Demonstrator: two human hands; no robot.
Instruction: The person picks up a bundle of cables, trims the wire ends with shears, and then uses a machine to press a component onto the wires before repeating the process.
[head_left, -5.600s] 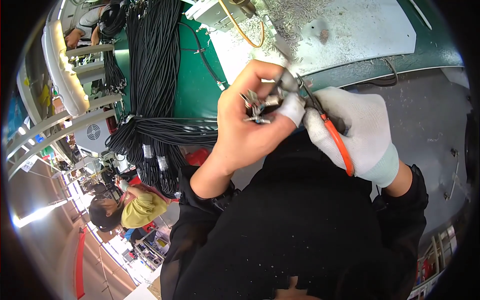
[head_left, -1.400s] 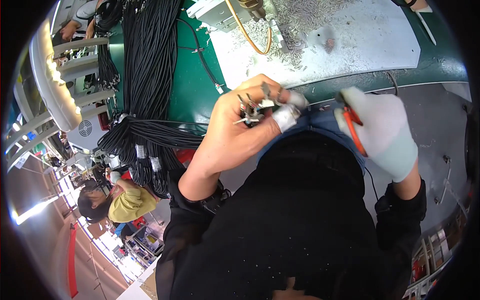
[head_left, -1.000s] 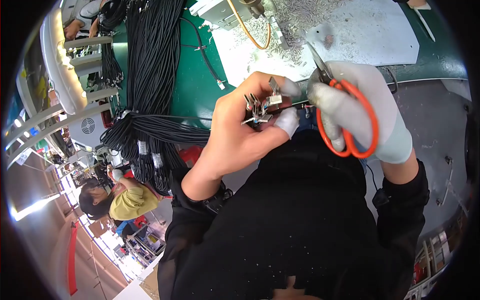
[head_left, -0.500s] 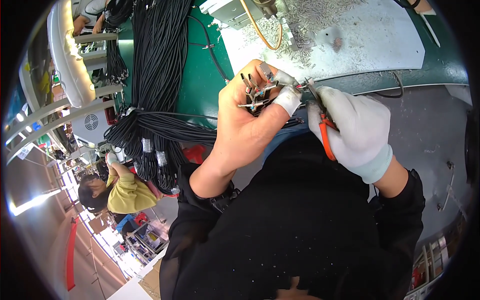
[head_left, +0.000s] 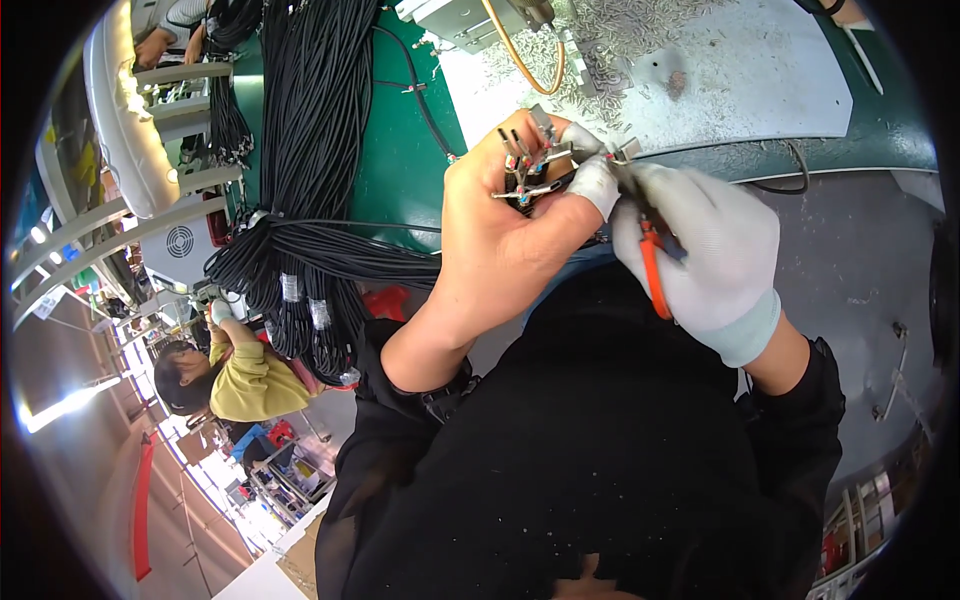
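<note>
Since half a second ago, both hands drifted slightly toward 12 o'clock. Left hand [head_left: 500, 235] clamped the wires [head_left: 525, 170]; gloved right hand [head_left: 705, 250], at 3 o'clock, gripped cutters [head_left: 650, 265].

We record the counter [head_left: 400, 170] as deep green, bearing a pale grey mat [head_left: 760, 80] speckled with silvery offcuts. Cable bundles [head_left: 310, 150]: black, banded white near their ends. Right hand [head_left: 705, 255]: white glove with a pale green cuff. Scissors [head_left: 650, 260]: orange handles. Left hand [head_left: 500, 225]: bare, one fingertip in white wrap, holding wires [head_left: 525, 170] with red, grey and dark tips. Our sleeves: black.
</note>
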